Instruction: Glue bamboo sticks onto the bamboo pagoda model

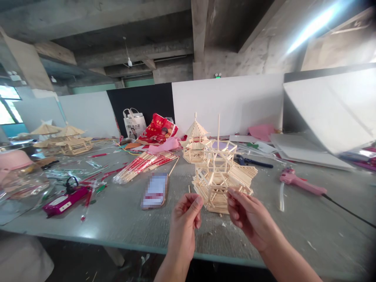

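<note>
In front of me on the table stands an unfinished pavilion model (219, 182) built of thin wooden sticks, with one tall stick rising from it. My left hand (186, 213) is at its near left side, thumb pressed on the curled fingers. A short stick end (189, 188) shows just above that hand; whether it is held or lies behind, I cannot tell. At the near right of the model, my right hand (248, 215) pinches thumb and forefinger together, overlapping the lower sticks in view. Anything in that pinch is too small to make out.
Behind stands a roofed stick pavilion (195, 137). To the left lie a phone (154, 190), bundled sticks (143, 164) and a magenta power strip (67, 200). On the right are a pink glue gun (302, 182) with a trailing cord and dark-handled pliers (255, 161).
</note>
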